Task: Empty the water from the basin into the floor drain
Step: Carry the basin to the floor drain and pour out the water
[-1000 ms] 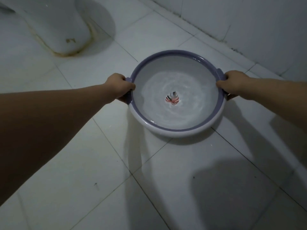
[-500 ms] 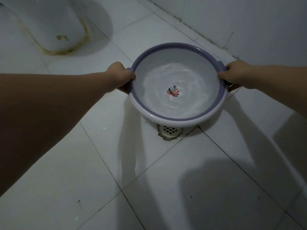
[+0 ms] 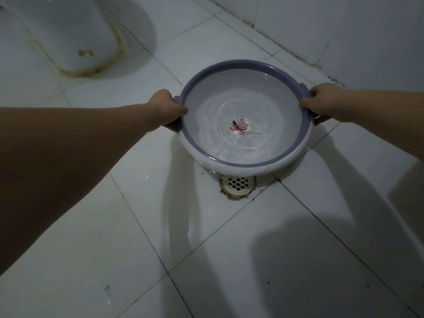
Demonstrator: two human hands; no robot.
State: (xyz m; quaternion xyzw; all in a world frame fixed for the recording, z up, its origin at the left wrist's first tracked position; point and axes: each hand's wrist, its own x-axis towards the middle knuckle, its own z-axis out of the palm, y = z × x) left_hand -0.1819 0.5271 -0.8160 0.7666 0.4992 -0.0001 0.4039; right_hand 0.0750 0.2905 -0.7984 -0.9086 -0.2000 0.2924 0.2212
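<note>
A round white basin with a purple rim (image 3: 241,165) hangs above the tiled floor, roughly level, with rippling water and a small red-and-black leaf print at its bottom. My left hand (image 3: 166,109) grips the left handle, and my right hand (image 3: 321,103) grips the right handle. A round metal floor drain (image 3: 237,185) with a grid cover shows just below the basin's near edge; its far part is hidden by the basin.
The white base of a toilet (image 3: 68,37) with a stained floor joint stands at the far left. A tiled wall (image 3: 344,31) runs along the back right, close behind the basin. White floor tiles (image 3: 114,260) spread toward me, crossed by shadows.
The basin has moved away from me and to the right over the floor, uncovering the drain, which was hidden a second ago. Both hands keep their grip on the handles.
</note>
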